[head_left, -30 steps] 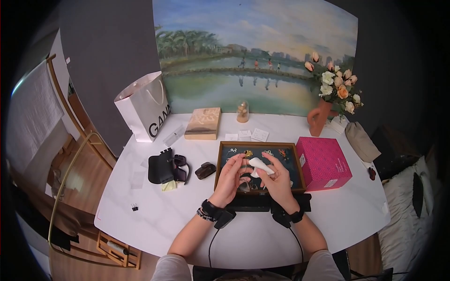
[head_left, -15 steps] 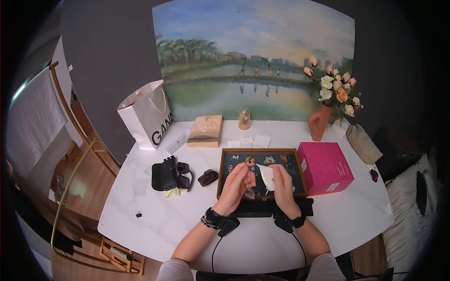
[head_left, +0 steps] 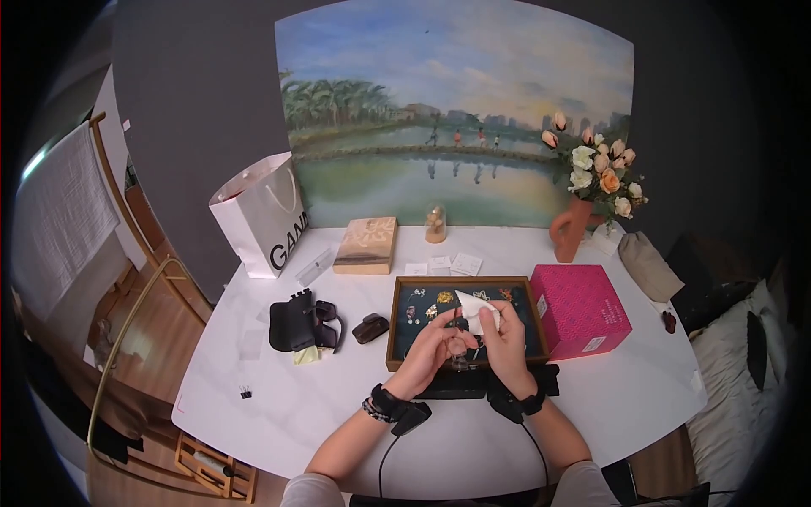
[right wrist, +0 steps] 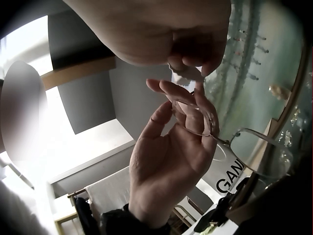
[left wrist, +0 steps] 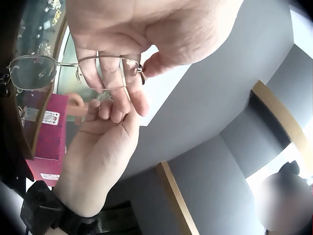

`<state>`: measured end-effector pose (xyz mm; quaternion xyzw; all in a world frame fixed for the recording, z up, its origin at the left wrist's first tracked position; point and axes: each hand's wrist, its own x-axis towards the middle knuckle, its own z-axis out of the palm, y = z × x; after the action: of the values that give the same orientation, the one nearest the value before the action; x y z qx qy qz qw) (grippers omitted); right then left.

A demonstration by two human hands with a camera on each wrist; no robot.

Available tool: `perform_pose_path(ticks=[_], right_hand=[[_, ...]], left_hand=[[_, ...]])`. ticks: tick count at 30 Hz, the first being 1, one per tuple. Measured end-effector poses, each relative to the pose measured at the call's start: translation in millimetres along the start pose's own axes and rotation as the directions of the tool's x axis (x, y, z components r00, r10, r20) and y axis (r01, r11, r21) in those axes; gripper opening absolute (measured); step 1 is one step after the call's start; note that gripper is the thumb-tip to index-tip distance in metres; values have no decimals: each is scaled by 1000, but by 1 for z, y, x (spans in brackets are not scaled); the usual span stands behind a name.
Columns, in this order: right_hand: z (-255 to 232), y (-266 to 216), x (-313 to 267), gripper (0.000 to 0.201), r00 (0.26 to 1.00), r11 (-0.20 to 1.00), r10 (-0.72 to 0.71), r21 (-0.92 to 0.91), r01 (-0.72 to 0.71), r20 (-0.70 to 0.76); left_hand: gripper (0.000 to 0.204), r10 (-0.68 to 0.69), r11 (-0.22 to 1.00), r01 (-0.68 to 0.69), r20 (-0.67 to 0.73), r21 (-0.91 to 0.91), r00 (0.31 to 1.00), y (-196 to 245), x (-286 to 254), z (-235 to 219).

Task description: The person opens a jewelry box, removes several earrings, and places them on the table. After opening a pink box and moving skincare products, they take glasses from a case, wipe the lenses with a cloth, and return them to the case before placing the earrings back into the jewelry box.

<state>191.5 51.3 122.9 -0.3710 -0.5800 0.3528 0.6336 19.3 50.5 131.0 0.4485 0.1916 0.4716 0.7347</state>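
Observation:
Thin-rimmed eyeglasses (left wrist: 33, 72) are held by the left hand (head_left: 429, 358), whose fingers lie behind one lens and whose thumb is at the frame's end. The other lens (right wrist: 261, 152) hangs free in the right wrist view. A white cloth (head_left: 478, 311) is pinched in the right hand (head_left: 507, 351), close to the left fingertips. Both hands are over a wooden-framed tray (head_left: 391, 329) of jewellery on dark fabric.
Left of the tray lie a brown case (head_left: 370, 328), sunglasses (head_left: 325, 313) and a black case (head_left: 290, 325). A pink box (head_left: 581, 309) touches the right side. Behind are a wooden-looking box (head_left: 365, 245), small cards (head_left: 466, 264), a glass dome (head_left: 435, 225) and a vase (head_left: 572, 232).
The hands have come closer together again after parting. The cloth, hanging beside the right hand half a second ago, is now bunched near the left fingertips.

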Motion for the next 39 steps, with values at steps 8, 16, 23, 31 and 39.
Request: perform_pose_path(ticks=[8,16,23,31,39], right_hand=[[2,-14,0,18,971,940,-207,-250,232,122],[-2,-21,0,22,962,926,-251,-263,270,106],[-4,-24,2,21,912,779,-382,-480,404,149],[-3,-21,0,15,966,852,-206,-458,254,153],[-1,-4,4,17,956,897,-231,-340,282,183]], left_hand=[[33,25,996,-21,50,-81,998,-19,2,-9],[40,11,995,-13,-19,-101,1000,-22,2,-7],[49,50,999,-51,-50,-3,997,-21,0,-4],[57,98,995,-98,-47,-11,994,-20,2,-4],[52,174,950,-163,-19,265,985,-22,4,-11]])
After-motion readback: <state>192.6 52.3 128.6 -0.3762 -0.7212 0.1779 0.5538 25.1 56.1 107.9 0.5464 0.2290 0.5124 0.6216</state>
